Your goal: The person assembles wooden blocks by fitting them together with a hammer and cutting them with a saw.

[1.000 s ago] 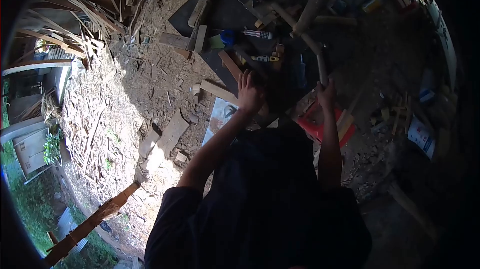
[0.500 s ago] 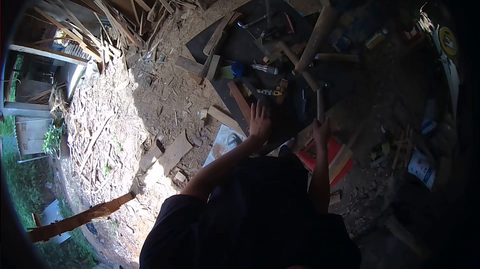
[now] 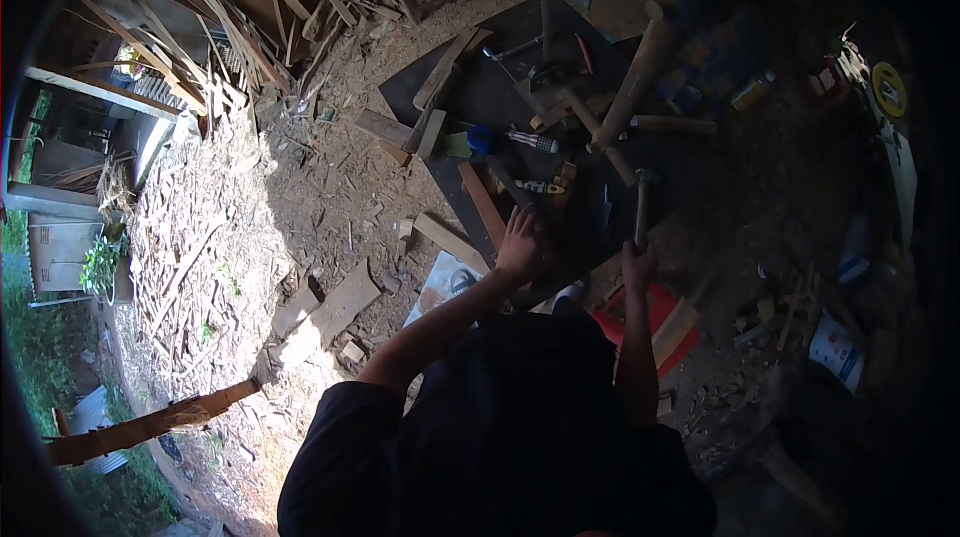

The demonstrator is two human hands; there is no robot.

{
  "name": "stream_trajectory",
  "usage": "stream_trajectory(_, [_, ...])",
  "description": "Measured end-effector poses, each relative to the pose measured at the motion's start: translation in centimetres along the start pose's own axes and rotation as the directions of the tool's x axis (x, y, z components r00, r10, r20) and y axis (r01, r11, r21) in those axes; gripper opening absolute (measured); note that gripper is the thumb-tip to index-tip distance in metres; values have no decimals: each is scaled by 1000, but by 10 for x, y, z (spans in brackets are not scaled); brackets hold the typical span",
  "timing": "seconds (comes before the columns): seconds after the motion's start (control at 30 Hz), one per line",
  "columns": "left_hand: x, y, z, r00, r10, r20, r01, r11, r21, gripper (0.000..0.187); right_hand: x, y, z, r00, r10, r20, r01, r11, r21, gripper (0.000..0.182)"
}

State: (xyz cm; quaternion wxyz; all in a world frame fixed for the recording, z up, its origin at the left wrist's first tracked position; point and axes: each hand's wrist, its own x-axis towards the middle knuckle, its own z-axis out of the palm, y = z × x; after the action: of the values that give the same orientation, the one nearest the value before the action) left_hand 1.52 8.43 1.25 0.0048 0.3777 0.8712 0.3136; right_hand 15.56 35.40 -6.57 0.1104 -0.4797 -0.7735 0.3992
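Left hand: my left hand lies flat, fingers spread and palm down, on a dark board on the ground ahead of me. It grips nothing that I can see.
Right hand: my right hand is closed in a fist around the lower end of a hammer handle, which rises straight away from the fist.
Hammer head: the upper end of that handle meets a small dark cross-piece; shadow hides its exact shape.
Between the hands: the dark board fills the gap, with the two hands near each other but apart.
Just beyond the left hand: a narrow reddish wood strip runs diagonally, and a yellow and black tool lies past the fingertips.
Further beyond the left hand: a blue round object sits beside a screwdriver with a striped handle.
Beyond the right hand: a thick pale wooden post slants away from me, with shorter round sticks crossing its near end.
Below the right hand: a red plastic object lies on the ground, partly hidden by my arm.
Left of the left hand: a printed sheet and a flat pale plank rest on sunlit earth covered in wood chips.
Far left of both hands: a heap of thin wood offcuts is stacked in the sun.
Nearest to me: my dark shirt fills the bottom of the view.
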Motion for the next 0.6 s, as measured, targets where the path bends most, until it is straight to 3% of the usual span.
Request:
stream_trajectory(0.03, [5,5,-20,1000,0,-21,-2,996,-87,52,0,6,2,1000,-6,-15,7,996,83,46])
stream_trajectory(0.1, [7,10,-53,962,-240,128,270,898,-348,32,-9,19,3,999,-6,-44,17,969,248,42])
stream_trajectory(0.13, [6,8,-61,915,-337,224,403,797,-449,24,-20,15,-4,991,-90,-98,114,955,273,39])
stream_trajectory(0.17, [-1,-6,-51,953,-304,13,274,839,-470,16,-31,11,-13,973,-173,-154,212,932,294,36])
stream_trajectory(0.2, [-2,-9,-57,935,-352,44,329,814,-479,16,-41,4,-24,945,-250,-211,308,900,310,34])
stream_trajectory(0.27, [-3,-12,-68,892,-439,110,433,757,-488,18,-54,-3,-47,995,-60,82,15,884,468,31])
stream_trajectory(0.3, [-7,-22,-58,896,-437,80,384,669,-637,20,-60,-7,-59,972,23,233,-143,848,510,30])
stream_trajectory(0.4, [-11,-26,-52,910,-408,80,363,685,-631,16,-73,-30,-75,940,-27,340,-179,808,562,32])
stream_trajectory(0.5, [-16,-30,-50,948,-303,96,308,805,-507,18,-76,-21,-66,946,-53,321,-131,841,524,31])
stream_trajectory(0.6, [-17,-29,-41,953,-285,103,300,840,-451,21,-80,-13,-55,964,-94,250,-15,916,401,30])
